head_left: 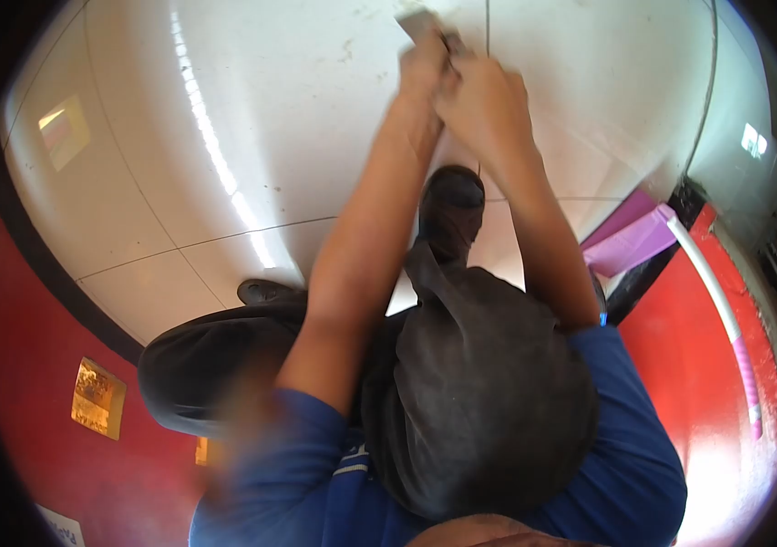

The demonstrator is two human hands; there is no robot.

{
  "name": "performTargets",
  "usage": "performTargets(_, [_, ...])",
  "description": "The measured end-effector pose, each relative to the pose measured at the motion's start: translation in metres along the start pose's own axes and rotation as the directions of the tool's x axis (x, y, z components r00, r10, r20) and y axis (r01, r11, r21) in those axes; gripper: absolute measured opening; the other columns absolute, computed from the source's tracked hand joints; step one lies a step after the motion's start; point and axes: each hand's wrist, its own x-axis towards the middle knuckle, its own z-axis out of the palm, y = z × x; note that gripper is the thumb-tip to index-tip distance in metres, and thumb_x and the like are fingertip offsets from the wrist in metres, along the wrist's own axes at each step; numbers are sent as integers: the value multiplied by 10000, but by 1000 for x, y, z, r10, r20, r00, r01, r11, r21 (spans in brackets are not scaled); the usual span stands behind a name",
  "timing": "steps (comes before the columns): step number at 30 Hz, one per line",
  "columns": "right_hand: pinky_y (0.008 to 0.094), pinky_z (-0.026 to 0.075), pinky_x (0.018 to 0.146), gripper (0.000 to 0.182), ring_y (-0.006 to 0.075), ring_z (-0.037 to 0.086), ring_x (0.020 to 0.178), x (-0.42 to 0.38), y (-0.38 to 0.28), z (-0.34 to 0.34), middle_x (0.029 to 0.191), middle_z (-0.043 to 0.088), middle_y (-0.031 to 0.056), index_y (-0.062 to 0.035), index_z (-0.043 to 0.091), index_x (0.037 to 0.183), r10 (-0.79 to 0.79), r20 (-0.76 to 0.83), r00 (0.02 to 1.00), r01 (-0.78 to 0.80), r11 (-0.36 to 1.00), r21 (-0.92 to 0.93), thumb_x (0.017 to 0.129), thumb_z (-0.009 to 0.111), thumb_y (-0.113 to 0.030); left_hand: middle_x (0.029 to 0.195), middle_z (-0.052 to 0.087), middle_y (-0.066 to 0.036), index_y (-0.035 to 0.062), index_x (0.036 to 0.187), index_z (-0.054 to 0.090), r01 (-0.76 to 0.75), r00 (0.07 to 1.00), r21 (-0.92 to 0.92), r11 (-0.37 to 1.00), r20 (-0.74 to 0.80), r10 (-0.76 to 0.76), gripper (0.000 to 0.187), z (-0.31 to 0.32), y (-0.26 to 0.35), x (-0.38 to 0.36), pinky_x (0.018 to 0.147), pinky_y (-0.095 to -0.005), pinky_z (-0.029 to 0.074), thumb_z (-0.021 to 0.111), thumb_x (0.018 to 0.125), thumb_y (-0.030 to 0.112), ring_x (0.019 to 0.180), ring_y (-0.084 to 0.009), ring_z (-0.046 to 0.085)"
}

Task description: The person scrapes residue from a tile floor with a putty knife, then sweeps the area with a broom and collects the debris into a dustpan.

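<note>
Both hands meet over the pale tiled floor at the top of the view. My left hand (423,68) is closed around a small flat grey piece (417,25), whose outer end sticks out beyond the fingers. Pressed up against it, my right hand (487,98) has its fingers curled in. A dark bit shows between the two hands, but blur hides what it is and whether the right hand grips it. Below the hands a black shoe (452,205) stands on the floor, and a knee in dark trousers (498,392) rises between the forearms.
A pink-purple dustpan (630,244) with a long white and pink handle (712,287) leans at the right, by a red wall (662,337). Another red wall (33,365) with pictures runs along the left. Small specks dot the floor tiles (288,109).
</note>
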Motion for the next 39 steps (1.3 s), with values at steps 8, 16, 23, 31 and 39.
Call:
performTargets(8, [503, 524, 770, 264, 459, 644, 776, -43, 34, 21, 812, 656, 259, 48, 660, 917, -77, -197, 977, 96, 991, 91, 771, 548, -141, 875, 644, -141, -8, 1028, 603, 16, 959, 97, 995, 281, -42, 333, -19, -26, 16, 667, -381, 530, 391, 1017, 249, 750, -226, 629])
performTargets(16, [498, 519, 720, 230, 440, 638, 742, -51, 39, 14, 805, 655, 247, 14, 676, 798, -58, -108, 993, 64, 996, 56, 819, 541, -171, 835, 659, -110, -1, 1036, 638, -38, 999, 218, 975, 10, 37, 341, -50, -125, 72, 703, -337, 526, 411, 998, 251, 764, -179, 627])
performTargets(23, [500, 507, 707, 201, 456, 625, 746, -8, 12, -10, 780, 634, 262, 19, 654, 790, -32, -15, 999, 33, 996, 84, 818, 528, -135, 690, 602, -43, 69, 812, 599, 62, 998, 51, 997, -13, -61, 188, 14, 1, 7, 498, -322, 466, 460, 921, 135, 563, -139, 563])
performTargets(31, [494, 512, 713, 218, 451, 636, 754, 14, 0, -6, 783, 634, 277, 38, 649, 812, 40, -25, 999, -36, 993, 116, 841, 524, -139, 726, 577, -27, 87, 796, 563, 31, 999, -18, 999, -28, -32, 261, 23, 18, 16, 545, -317, 441, 470, 985, 241, 609, -153, 534])
performTargets(39, [495, 534, 623, 246, 391, 673, 690, 1, 4, 24, 776, 680, 232, 29, 666, 787, -7, 66, 998, -10, 968, 252, 832, 572, -194, 862, 660, -62, 43, 968, 671, 45, 928, 342, 938, 333, -166, 346, -15, -1, 33, 679, -305, 486, 474, 981, 326, 750, -149, 589])
